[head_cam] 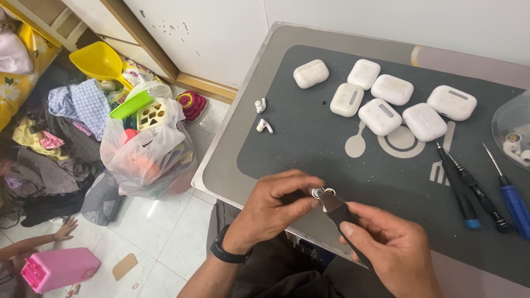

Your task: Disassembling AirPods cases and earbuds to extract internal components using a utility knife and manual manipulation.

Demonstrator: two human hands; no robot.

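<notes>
The table (232,154) carries a dark mat (309,143). At the mat's far side lie seven white cases (381,116); at its near edge the left hand (273,207) pinches an earbud (323,192), touching the blade tool (334,207) clasped in the right hand (389,245).

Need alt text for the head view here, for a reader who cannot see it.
The left hand pinches a small white earbud while the right hand presses a dark flat pry tool against it, above a grey mat. On the mat lie seven white charging cases, two loose earbuds and three screwdrivers.
</notes>
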